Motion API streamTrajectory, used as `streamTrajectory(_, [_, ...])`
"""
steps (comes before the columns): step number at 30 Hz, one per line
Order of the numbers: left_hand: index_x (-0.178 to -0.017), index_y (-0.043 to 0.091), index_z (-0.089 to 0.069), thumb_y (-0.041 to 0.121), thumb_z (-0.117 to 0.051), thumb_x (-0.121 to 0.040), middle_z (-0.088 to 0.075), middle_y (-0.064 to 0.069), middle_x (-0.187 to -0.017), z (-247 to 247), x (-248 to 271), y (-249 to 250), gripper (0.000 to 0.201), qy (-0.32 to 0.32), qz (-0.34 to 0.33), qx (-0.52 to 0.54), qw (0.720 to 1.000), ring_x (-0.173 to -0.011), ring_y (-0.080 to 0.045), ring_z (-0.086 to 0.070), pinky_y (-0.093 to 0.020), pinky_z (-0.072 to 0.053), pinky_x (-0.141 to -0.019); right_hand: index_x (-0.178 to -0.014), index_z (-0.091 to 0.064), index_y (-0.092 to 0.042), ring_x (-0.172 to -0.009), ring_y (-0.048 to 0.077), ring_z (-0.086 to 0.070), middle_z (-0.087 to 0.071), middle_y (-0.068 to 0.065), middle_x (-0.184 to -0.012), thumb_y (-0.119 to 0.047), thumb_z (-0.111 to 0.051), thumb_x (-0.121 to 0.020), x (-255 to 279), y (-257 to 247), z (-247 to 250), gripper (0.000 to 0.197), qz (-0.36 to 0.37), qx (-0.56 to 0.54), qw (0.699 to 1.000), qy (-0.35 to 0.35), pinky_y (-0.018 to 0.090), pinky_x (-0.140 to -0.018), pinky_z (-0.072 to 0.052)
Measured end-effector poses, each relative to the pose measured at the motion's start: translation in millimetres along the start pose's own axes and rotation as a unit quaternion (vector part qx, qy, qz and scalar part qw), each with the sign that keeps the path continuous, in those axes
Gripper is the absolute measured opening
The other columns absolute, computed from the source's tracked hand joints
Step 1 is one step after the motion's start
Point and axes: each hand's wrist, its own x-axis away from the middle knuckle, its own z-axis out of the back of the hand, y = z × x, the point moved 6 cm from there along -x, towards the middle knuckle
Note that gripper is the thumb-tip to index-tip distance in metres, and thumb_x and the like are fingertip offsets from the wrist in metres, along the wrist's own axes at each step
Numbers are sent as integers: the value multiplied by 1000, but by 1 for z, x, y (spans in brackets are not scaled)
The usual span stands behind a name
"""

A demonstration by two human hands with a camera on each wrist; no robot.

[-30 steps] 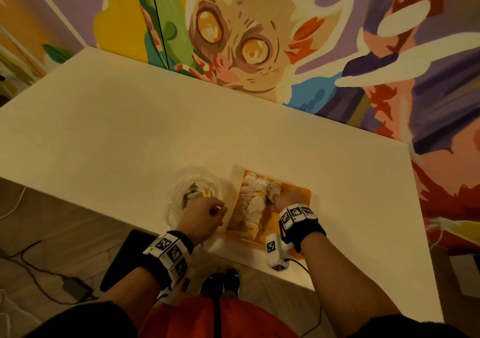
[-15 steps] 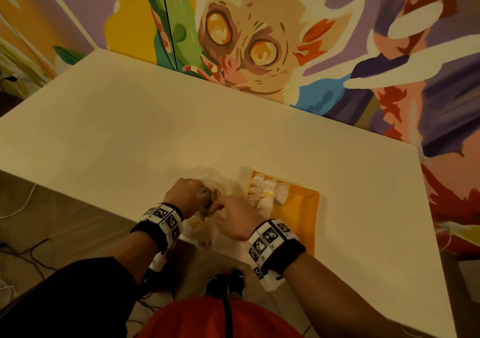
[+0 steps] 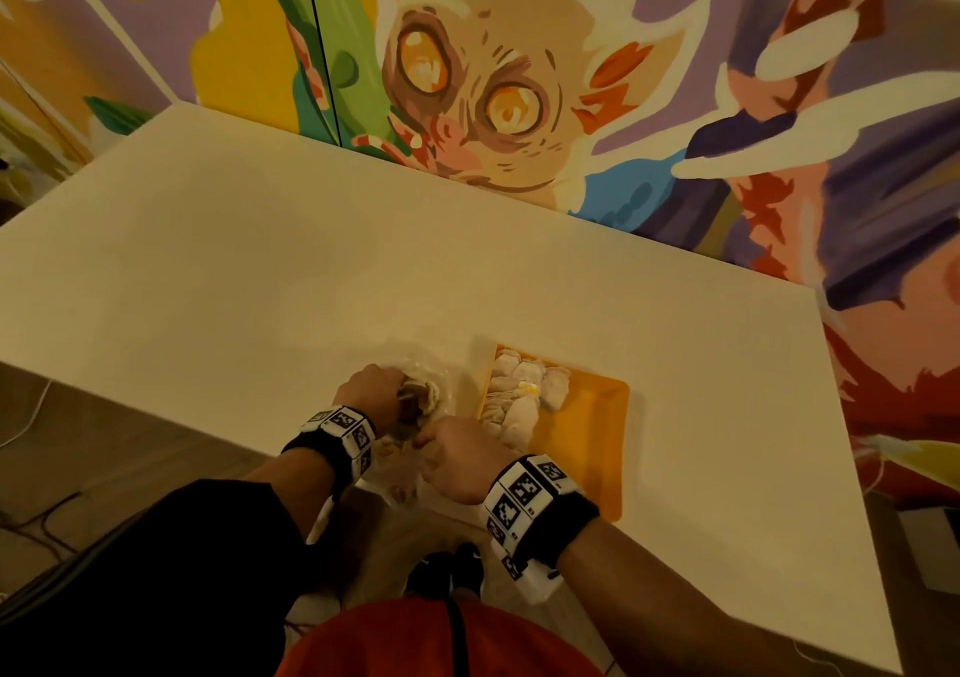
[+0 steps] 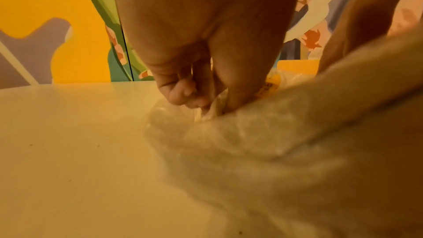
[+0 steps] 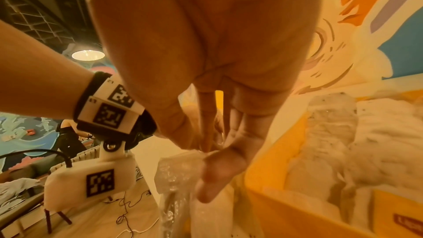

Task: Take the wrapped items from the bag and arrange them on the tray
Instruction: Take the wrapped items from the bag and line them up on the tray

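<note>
Moved: right hand (image 3: 457,460), which was on the tray a second ago, is now across at the bag (image 3: 415,401), beside the left hand (image 3: 371,390).
Left grip: fingers (image 4: 183,91) curled, pinching the clear plastic at the bag's mouth.
Right grip: thumb and fingers pinch the crinkled plastic of the bag's near edge; whether a wrapped item sits inside that pinch, I cannot tell.
Bag: lies on the counter (image 3: 260,260), just left of the tray, touching both hands.
Tray (image 3: 597,447): orange, near the counter's front edge; wrapped items (image 3: 519,395) are piled along its left side, the right part bare.
Meaning: probably both hands are opening the bag for the next item; at least one pale bundle shows inside, so the task is partway done.
</note>
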Motion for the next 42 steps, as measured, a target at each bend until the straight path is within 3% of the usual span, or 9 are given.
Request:
streamTrajectory(5, [-84,8,-69,23,-53,-92,-66,-11,-84,7,3,-1,24,26,-35,66,997,-75,-27,-57,-30,-39,-61,-131,-58,-10,-125,26,-52,-56,10,-136,-17,-55,-93,0,4,-2,38,-13,-19,1000,2,34,-103,-44])
streamTrajectory(10, [-77,7,-70,25,-60,-92,-62,-6,-76,13,9,-8,26,49,-52,119,990,-70,-20,-52,-30,-40,-64,-130,-60,-11,-123,26,-53,-58,9,-134,-21,-53,-95,-4,5,-1,37,-15,-17,1000,6,33,-101,-44])
streamTrajectory(16, [-47,18,-42,18,-68,-85,-40,3,-49,16,13,-27,47,19,-60,238,969,-53,-16,-41,-30,-36,-57,-121,-66,-16,-115,19,-57,-62,2,-127,-19,-54,-94,-2,8,8,29,-25,-63,996,52,22,-88,-40])
streamTrajectory(22, [-56,6,-44,-4,-60,-89,-46,2,-48,19,30,-32,38,38,5,516,856,-53,-13,-56,-34,-56,-69,-90,-65,-19,-82,20,-68,-70,1,-94,-23,-62,-91,-9,17,19,5,-61,-236,957,155,41,-78,-57])
streamTrajectory(28, [-59,6,-45,-7,-53,-89,-53,-15,-61,22,41,-19,34,26,12,622,783,-66,-29,-59,-39,-56,-69,-99,-58,-22,-74,24,-71,-67,1,-94,-52,-72,-78,-18,15,18,39,-88,-393,896,189,46,-69,-60])
streamTrajectory(31, [-61,5,-45,-8,-49,-88,-52,-15,-62,19,43,-9,30,17,1,641,767,-64,-29,-56,-40,-56,-65,-103,-62,-15,-75,19,-71,-67,3,-95,-40,-76,-79,-24,11,17,38,-88,-424,881,190,45,-67,-61])
streamTrajectory(35, [-61,7,-42,-7,-45,-86,-48,-13,-64,12,45,-5,29,11,19,690,724,-59,-27,-54,-37,-53,-60,-106,-67,-7,-73,5,-64,-67,1,-93,-23,-77,-82,-27,12,19,31,-78,-399,889,209,24,-63,-58])
streamTrajectory(38, [-70,8,-46,1,-44,-85,-54,-15,-74,2,47,-3,17,-9,46,747,663,-68,-30,-60,-39,-54,-63,-102,-70,-8,-82,16,-67,-69,7,-96,-21,-78,-81,-31,15,17,26,-87,-387,893,212,30,-72,-59])
streamTrajectory(42, [-99,5,-51,16,-47,-88,-59,-23,-93,-4,51,6,16,-44,54,790,610,-81,-33,-57,-39,-46,-68,-95,-67,-10,-56,15,-67,-69,7,-86,-17,-73,-85,-33,12,12,13,-95,-429,878,190,31,-62,-59])
